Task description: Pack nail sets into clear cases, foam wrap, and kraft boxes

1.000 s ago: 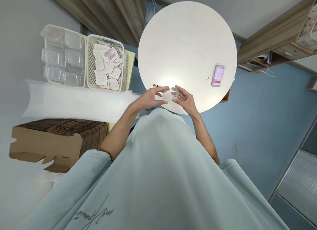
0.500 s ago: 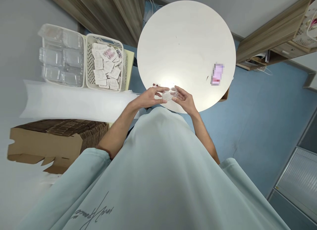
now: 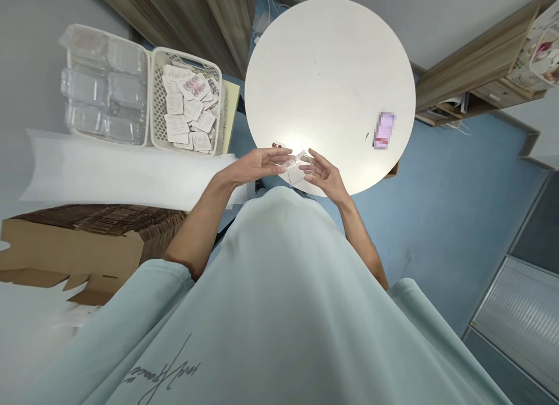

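Low over the near edge of the round white table (image 3: pixel 332 61) is a small clear plastic box (image 3: pixel 296 173), tilted, its two halves seemingly apart. My left hand (image 3: pixel 257 164) has the left side of it between thumb and straightened fingers. On the other side, my right hand (image 3: pixel 325 175) grips it with bent fingers and thumb; some fingers overlap the clear plastic. Just beyond my left fingertips lies a small white piece with dark red spots (image 3: pixel 278 145), partly covered by that hand.
To the left stand a perforated basket of printed cards (image 3: pixel 187 108) and a bin of clear plastic containers (image 3: pixel 105 91). White sheets (image 3: pixel 109 172) and folded brown cardboard boxes (image 3: pixel 87 242) lie nearer. A blurred pinkish-purple object (image 3: pixel 384 130) rests at the table's right.
The clear box has turned and its halves now look spread apart. My left hand has shifted slightly left, with straighter fingers. The view has moved a little.
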Tool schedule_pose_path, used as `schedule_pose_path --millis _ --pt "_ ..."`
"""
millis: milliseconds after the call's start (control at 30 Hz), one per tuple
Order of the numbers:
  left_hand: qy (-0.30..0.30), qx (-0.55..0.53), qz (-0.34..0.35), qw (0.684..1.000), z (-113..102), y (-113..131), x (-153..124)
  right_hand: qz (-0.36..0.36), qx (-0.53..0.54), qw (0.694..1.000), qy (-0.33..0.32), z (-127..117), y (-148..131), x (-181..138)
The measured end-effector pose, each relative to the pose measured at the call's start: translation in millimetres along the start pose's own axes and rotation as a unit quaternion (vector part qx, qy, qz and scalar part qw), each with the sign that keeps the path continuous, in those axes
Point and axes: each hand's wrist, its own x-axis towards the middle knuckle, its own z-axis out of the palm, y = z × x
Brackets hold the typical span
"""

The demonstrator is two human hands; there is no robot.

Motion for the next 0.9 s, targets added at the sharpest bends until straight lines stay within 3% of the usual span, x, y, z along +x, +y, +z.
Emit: schedule_pose_path --millis 200,367,700,900 --pt "0.028 -0.052 0.008 0.998 -5.6 -15.7 -4.4 -0.007 0.018 0.999 -0.031 5.2 -6.8 -5.9" --pt "0.109 -0.099 0.003 0.989 2.7 -34.8 4.6 0.012 0.016 1.0 -0.017 15.7 -5.2 -5.4" --pt "0.172 -0.205 -0.013 0.963 19.0 -47.4 1.7 0.014 -0.033 0.999 -0.004 28.9 7.3 6.1" --pt "0.221 -0.198 -0.031 0.954 5.4 -52.5 -5.2 0.012 -0.068 0.997 -0.024 33.5 12.1 20.3"
